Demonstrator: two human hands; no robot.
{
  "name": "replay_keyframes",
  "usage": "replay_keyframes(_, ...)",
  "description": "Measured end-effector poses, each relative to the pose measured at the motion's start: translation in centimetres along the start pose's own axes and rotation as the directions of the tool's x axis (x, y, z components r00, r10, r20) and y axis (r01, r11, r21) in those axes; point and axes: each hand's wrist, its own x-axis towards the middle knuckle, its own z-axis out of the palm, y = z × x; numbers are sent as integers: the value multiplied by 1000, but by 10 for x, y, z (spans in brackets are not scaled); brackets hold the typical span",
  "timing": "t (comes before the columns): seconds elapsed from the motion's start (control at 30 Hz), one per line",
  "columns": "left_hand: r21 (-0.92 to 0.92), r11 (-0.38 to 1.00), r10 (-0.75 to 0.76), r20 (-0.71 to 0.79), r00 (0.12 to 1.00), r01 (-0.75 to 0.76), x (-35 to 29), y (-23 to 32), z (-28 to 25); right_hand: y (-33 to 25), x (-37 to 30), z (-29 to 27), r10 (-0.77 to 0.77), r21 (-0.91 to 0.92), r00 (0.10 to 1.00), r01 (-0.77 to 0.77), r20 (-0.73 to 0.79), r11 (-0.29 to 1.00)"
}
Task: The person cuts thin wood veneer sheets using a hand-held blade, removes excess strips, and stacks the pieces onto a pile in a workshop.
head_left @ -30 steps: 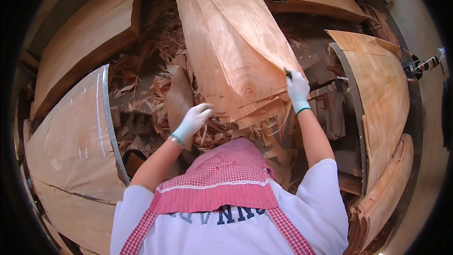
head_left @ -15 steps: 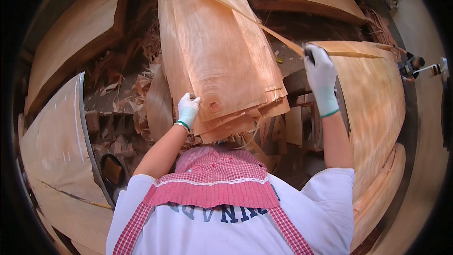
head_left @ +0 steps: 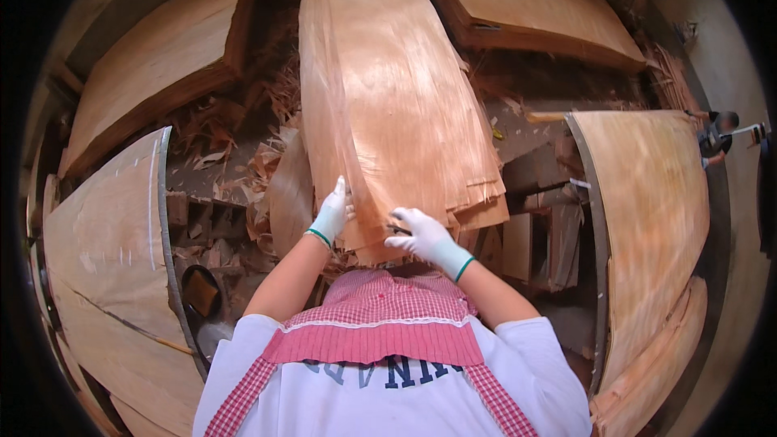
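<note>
One white-gloved left hand (head_left: 331, 215) sits, in my remote view, at the near left edge of the long, tan stack of thin wood sheets (head_left: 396, 97) lying straight ahead; I cannot tell whether its fingers pinch a sheet. I see the white-gloved right hand (head_left: 426, 239) with its fingers curled around a small dark tool (head_left: 398, 229) above the stack's near end.
</note>
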Motion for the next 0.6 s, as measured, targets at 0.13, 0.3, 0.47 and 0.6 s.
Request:
replay_keyframes(0.13,8,996,85,-42,996,-84,-6,0,-10,43,8,-42,374,192,905,-338,-204,921)
replay_keyframes(0.3,488,844,333,-149,931,-223,14,-10,1,123,25,-43,566,141,712,-564,-416,814)
replay_keyframes(0.47,535,806,420,-213,882,-254,13,-16,4,85,32,-39,463,39,754,-505,-465,862)
replay_keyframes(0.6,511,828,362,-172,916,-231,-5,1,30,83,44,-34,252,240,925,-185,-286,953)
